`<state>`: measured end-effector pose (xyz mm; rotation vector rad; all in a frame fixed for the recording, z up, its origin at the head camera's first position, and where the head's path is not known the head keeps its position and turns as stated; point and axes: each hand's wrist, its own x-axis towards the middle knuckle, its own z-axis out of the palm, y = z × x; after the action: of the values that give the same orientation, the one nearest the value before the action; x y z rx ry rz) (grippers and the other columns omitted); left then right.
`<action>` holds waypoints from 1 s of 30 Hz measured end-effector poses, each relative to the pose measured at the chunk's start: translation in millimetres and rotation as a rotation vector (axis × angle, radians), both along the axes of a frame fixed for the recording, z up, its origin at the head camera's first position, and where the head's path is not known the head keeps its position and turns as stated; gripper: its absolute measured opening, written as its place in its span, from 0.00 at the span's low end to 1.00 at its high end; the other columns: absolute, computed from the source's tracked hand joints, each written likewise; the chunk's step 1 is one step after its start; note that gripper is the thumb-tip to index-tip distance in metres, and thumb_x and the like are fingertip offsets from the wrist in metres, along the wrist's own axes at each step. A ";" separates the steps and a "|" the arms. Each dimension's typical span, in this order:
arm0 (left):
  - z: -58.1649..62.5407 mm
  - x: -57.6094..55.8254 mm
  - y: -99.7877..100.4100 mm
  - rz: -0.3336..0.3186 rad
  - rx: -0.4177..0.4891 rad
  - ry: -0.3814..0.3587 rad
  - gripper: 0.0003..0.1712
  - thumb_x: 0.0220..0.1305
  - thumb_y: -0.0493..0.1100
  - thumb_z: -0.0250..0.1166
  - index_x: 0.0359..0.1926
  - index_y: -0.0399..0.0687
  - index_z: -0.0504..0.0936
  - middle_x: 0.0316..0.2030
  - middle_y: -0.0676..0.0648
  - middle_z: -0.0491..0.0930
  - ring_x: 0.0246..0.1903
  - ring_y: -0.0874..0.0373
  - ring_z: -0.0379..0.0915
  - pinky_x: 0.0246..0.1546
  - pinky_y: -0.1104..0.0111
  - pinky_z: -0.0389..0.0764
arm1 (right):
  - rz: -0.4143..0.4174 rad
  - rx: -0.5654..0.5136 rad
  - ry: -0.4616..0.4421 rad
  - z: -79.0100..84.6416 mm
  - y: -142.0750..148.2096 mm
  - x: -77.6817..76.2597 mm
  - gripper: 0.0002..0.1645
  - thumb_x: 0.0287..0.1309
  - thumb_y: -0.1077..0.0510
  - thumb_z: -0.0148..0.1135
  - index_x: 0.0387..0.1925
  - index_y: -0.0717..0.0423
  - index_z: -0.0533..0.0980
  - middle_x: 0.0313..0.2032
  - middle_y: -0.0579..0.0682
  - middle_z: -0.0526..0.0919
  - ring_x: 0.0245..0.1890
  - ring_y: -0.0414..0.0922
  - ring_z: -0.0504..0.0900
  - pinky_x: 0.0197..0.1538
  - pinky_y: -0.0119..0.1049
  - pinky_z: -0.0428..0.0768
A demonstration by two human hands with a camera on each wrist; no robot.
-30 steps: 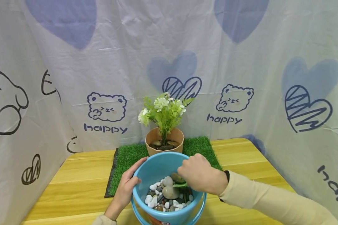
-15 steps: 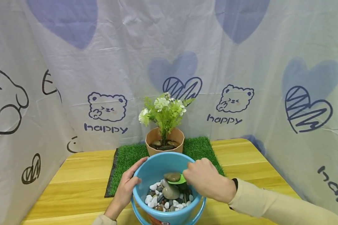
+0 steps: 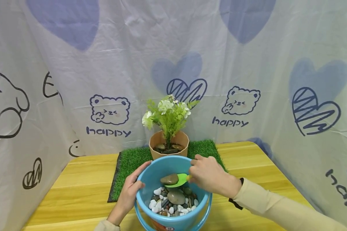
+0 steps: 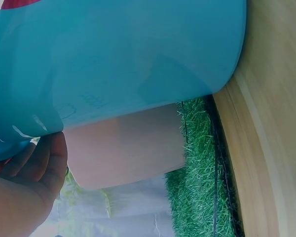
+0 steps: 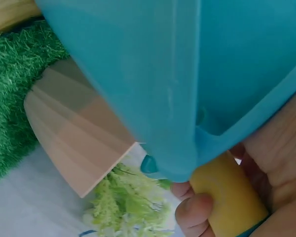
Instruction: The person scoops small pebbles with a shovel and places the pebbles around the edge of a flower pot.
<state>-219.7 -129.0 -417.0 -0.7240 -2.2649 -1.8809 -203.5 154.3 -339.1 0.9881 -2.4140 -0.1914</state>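
Observation:
A light-blue bucket [image 3: 173, 160] holds white, grey and brown pebbles, with a larger smooth grey-brown stone [image 3: 176, 197] lying on them. My left hand [image 3: 129, 192] grips the bucket's left rim, thumb over the inside and fingers along the outer wall. In my right hand [image 3: 212, 176] is a small toy shovel with a green blade [image 3: 181, 180]; its yellow handle [image 5: 228, 192] shows in the right wrist view with fingers curled round it. An oval brown stone [image 3: 169, 179] rests on the blade, raised above the pebbles inside the bucket.
Just behind the bucket stands a peach flowerpot [image 3: 169, 156] with a white-flowered plant [image 3: 169, 117] and a few stones inside. The pot is on a green turf mat [image 3: 209, 152] on a wooden table [image 3: 84, 179]. Printed cloth [image 3: 173, 41] hangs around the table.
The shovel has come up from the pebbles with the brown stone on its blade, shifting left and toward the bucket's far side. My left hand and the bucket have stayed put.

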 end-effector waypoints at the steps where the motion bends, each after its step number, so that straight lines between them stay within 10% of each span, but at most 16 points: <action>1: -0.1 0.1 -0.1 -0.002 0.000 0.003 0.40 0.54 0.29 0.45 0.72 0.49 0.65 0.68 0.39 0.67 0.63 0.39 0.69 0.52 0.69 0.78 | 0.005 -0.004 -0.010 -0.5 0.5 -1.5 0.17 0.43 0.41 0.75 0.13 0.41 0.77 0.17 0.40 0.68 0.20 0.38 0.58 0.16 0.28 0.54; 30: -4.6 -1.8 -1.0 0.010 -0.010 0.032 0.41 0.54 0.30 0.45 0.71 0.56 0.67 0.68 0.43 0.69 0.63 0.46 0.71 0.53 0.69 0.77 | 0.272 -0.140 -0.036 -10.8 10.6 -23.1 0.09 0.53 0.42 0.68 0.33 0.39 0.86 0.30 0.39 0.80 0.28 0.36 0.68 0.29 0.24 0.65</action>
<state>-221.5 -129.9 -421.6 -0.7372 -2.2560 -1.8413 -226.6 164.8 -349.9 1.2475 -2.2592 0.0909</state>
